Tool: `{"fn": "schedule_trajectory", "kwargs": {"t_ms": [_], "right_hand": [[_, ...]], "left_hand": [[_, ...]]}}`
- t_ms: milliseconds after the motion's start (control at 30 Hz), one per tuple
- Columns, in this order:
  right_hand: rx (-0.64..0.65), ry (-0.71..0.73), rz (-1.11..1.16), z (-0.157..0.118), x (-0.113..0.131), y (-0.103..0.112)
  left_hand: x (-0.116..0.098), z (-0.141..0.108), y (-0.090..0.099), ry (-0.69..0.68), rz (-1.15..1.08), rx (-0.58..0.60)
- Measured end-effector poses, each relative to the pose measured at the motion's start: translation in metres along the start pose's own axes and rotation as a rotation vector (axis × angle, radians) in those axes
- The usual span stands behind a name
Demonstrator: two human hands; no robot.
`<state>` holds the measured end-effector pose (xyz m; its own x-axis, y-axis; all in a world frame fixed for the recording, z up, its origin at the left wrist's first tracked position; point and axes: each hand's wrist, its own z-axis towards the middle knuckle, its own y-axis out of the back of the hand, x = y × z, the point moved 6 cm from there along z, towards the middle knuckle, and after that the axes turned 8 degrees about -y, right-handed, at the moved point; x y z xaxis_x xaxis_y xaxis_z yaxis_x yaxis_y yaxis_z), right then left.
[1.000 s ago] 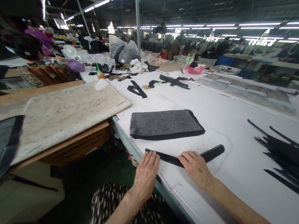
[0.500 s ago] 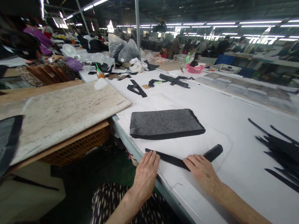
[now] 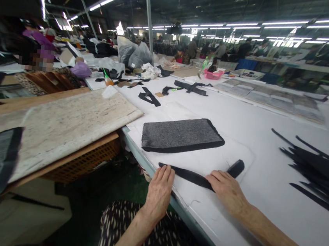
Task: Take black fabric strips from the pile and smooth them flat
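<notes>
My left hand (image 3: 160,189) lies over one end of a black strip (image 3: 192,177) near the edge of the white table (image 3: 261,231), its tip showing past my fingers. My right hand (image 3: 228,190) covers the strip farther along, and the other end pokes out beyond it. Just past the strip lies a grey panel (image 3: 182,134) with black edging; to my right, a pile of black strips (image 3: 318,174) fans out.

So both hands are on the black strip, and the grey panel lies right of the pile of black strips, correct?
Not quite: in the head view, the grey panel lies left of the pile of black strips. The left hand and right hand are on the black strip.
</notes>
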<state>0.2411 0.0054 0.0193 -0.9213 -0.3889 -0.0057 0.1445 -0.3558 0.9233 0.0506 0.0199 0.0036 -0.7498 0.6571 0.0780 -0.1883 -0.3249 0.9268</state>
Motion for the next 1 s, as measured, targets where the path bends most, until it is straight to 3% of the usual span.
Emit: {"fn": "schedule_trajectory", "kwargs": {"t_ms": [1000], "right_hand": [[-0.075, 0.028, -0.126, 0.0066, 0.0002, -0.003]], "left_hand": [[-0.0022, 0.0001, 0.0008, 0.017, 0.04, -0.004]]}}
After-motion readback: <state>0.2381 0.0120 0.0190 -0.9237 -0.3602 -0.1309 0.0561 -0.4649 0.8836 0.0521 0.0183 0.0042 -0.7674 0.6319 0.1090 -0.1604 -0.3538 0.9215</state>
